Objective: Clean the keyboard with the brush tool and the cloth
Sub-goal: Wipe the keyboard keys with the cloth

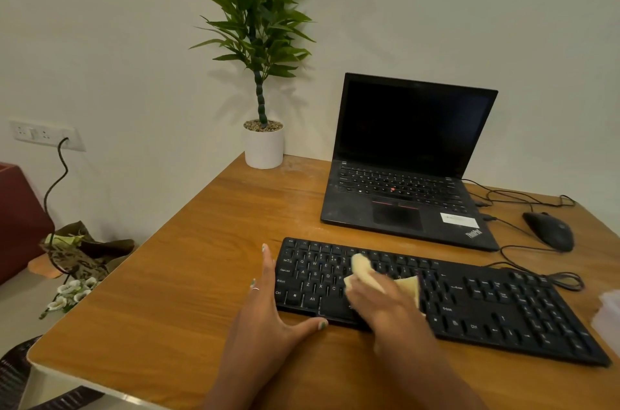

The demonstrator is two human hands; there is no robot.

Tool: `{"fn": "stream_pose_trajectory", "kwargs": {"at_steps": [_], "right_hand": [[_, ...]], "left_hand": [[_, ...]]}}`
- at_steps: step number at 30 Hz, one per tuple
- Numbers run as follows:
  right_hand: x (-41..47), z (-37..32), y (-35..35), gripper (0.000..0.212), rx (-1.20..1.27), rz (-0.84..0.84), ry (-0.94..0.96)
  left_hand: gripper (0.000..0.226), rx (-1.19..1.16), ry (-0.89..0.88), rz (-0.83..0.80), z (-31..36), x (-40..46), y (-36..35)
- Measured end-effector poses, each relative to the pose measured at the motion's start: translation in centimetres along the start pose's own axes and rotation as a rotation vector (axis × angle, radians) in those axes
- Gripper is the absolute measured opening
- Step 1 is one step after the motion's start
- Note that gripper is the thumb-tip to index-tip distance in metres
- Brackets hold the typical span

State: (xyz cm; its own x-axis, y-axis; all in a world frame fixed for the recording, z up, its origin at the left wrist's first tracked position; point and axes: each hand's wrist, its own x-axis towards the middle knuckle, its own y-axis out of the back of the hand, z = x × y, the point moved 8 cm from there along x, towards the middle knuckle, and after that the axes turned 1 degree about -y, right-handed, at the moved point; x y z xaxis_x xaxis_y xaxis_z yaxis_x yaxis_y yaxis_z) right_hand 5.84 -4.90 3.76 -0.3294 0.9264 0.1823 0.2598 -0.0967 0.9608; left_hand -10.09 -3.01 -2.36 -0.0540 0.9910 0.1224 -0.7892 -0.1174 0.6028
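Note:
A black full-size keyboard (469,302) lies across the near part of the wooden desk (188,275). My right hand (382,305) is over its letter keys, blurred, and holds a pale yellow cloth (365,272) against them. My left hand (268,309) lies flat with straight fingers along the keyboard's left end, thumb at its front edge. No brush tool is visible.
An open black laptop (409,161) stands behind the keyboard. A black mouse (550,230) and cables lie at the right. A potted plant (263,141) sits at the desk's back corner. A pale translucent object (609,312) shows at the right edge.

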Motion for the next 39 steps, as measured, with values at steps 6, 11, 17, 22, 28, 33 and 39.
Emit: {"fn": "stream_pose_trajectory", "kwargs": {"at_steps": [6, 11, 17, 22, 28, 33, 39], "right_hand": [[1.1, 6.1, 2.9, 0.045, -0.040, 0.076, -0.190], [2.5, 3.9, 1.5, 0.050, -0.010, 0.056, -0.156], [3.6, -0.9, -0.1, 0.061, 0.106, -0.110, 0.097], [5.2, 6.1, 2.5, 0.054, -0.105, -0.027, -0.061], [5.1, 9.5, 1.4, 0.061, -0.036, -0.035, -0.155], [4.9, 10.0, 0.9, 0.052, 0.108, -0.027, -0.187], [5.8, 10.4, 0.5, 0.047, 0.104, -0.010, -0.212]], "left_hand": [[0.136, 0.013, 0.012, -0.010, 0.0, -0.1, 0.0], [0.137, 0.029, 0.051, -0.043, 0.3, -0.2, -0.4], [0.133, 0.169, 0.067, -0.099, 0.6, -0.3, -1.0], [0.118, 0.428, -0.016, -0.110, 1.3, 0.1, -1.0], [0.121, 0.673, -0.145, -0.219, 3.7, 1.0, -2.8], [0.111, 0.726, -0.272, -0.296, 5.6, 1.1, -4.9], [0.102, 0.685, -0.281, -0.314, 5.3, 1.1, -5.5]]}}
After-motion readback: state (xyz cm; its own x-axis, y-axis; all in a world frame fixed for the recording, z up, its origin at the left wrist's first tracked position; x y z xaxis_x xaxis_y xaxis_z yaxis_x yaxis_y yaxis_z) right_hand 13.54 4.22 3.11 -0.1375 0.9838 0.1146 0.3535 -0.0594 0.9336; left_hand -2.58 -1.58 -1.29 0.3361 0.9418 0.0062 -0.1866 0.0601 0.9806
